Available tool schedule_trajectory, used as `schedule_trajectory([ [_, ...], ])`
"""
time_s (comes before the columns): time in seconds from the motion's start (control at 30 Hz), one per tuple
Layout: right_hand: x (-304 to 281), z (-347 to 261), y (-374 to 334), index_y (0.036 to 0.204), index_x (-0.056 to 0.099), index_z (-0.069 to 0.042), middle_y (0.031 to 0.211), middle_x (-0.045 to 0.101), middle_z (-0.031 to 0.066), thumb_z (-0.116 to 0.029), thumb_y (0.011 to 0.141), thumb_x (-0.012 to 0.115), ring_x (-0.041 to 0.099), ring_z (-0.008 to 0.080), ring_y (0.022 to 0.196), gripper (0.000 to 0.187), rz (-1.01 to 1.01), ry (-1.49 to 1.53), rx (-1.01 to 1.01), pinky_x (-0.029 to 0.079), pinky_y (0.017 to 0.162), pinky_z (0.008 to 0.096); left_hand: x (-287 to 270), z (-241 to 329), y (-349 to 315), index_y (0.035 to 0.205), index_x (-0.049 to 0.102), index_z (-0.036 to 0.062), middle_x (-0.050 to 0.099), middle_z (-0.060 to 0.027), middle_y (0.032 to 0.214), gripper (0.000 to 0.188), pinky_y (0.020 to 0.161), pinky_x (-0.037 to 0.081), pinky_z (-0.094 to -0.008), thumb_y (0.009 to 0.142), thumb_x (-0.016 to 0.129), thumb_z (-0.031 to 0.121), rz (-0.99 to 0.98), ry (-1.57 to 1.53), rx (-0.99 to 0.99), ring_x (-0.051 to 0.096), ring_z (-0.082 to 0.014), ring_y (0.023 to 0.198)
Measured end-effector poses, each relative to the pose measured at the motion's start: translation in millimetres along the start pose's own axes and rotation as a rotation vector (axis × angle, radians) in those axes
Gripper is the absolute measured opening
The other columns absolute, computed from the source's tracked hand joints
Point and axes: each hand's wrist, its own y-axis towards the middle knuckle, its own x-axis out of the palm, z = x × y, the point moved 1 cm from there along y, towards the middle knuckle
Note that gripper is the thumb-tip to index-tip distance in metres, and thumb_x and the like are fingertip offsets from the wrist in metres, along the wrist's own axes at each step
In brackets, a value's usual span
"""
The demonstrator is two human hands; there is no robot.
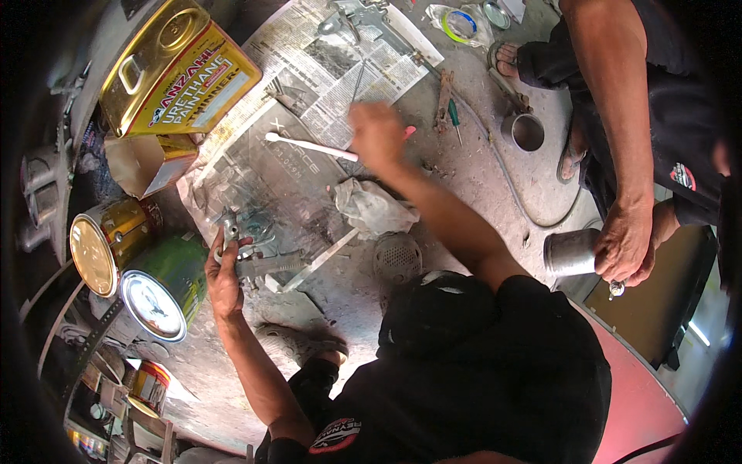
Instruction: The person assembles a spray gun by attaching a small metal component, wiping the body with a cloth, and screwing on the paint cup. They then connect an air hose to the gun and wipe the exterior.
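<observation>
My left hand (225, 280) is closed around a metal spray gun body (233, 226), with its round opening showing above the fingers. Over the newspaper (371, 93), my right hand (377, 139) is smeared by motion; a small pink end shows beside it, and I cannot make out what it holds. A white toothbrush-like stick (313, 145) with a pink end reaches up to that hand, above a grey printed sheet (290, 158). Below it lies a crumpled white cloth (375, 207). Another metal spray gun (375, 22) rests on the newspaper at the far side.
A gold thinner can (182, 73), an open carton (147, 166) and paint tins (154, 305) stand left. At right, a co-worker's hands (624, 243) hold a metal cup (570, 252). Nearby lie a green screwdriver (454, 112), a hose (510, 185) and another metal cup (528, 132).
</observation>
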Motion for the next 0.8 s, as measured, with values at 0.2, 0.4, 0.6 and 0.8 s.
schedule_trajectory([
  [0.2, -2.6, 53.3, 35.6, 0.09, 0.066, -0.009, 0.089, 0.068, 0.0072, -0.006, 0.077, 0.068, 0.06, 0.0318, 0.085, 0.014, 0.077, 0.031, -0.12, 0.047, 0.078, 0.0451, 22.7, -18.8, 32.2, 0.148, 0.042, 0.0008, 0.071, -0.017, 0.101, 0.057, 0.076, 0.057, -0.0319, 0.094, 0.058, 0.005, -0.064, 0.021, 0.038, 0.069, -0.0188, 0.083],
  [0.4, -40.1, 0.7, 3.9, 0.108, 0.066, -0.005, 0.104, 0.067, 0.0169, -0.017, 0.085, 0.071, 0.061, 0.0354, 0.094, 0.026, 0.055, 0.119, -0.035, 0.05, 0.083, 0.046, 28.1, -15.5, 50.0, 0.146, 0.04, -0.0086, 0.07, -0.0163, 0.102, 0.058, 0.075, 0.055, -0.0298, 0.093, 0.061, 0.001, -0.154, 0.168, 0.086, 0.068, -0.0187, 0.088],
  [0.6, -97.0, -51.0, -131.4, 0.118, 0.063, -0.005, 0.102, 0.061, 0.0155, -0.019, 0.086, 0.067, 0.062, 0.0367, 0.092, 0.035, -0.38, 0.075, -0.195, 0.053, 0.078, 0.0448, 37.6, -13.3, 61.8, 0.14, 0.042, -0.0159, 0.069, -0.018, 0.101, 0.055, 0.074, 0.056, -0.0303, 0.093, 0.062, 0.003, -0.176, 0.21, 0.069, 0.068, -0.0195, 0.088],
  [0.8, -78.6, -6.2, -171.9, 0.105, 0.067, -0.005, 0.096, 0.063, 0.0187, -0.017, 0.093, 0.06, 0.063, 0.0361, 0.08, 0.018, -0.324, 0.208, 0.078, 0.051, 0.07, 0.0474, 52.5, -14.4, 57.8, 0.126, 0.055, -0.0081, 0.068, -0.0124, 0.098, 0.038, 0.071, 0.056, -0.0307, 0.093, 0.066, 0.006, -0.278, 0.248, 0.102, 0.067, -0.0173, 0.087],
])
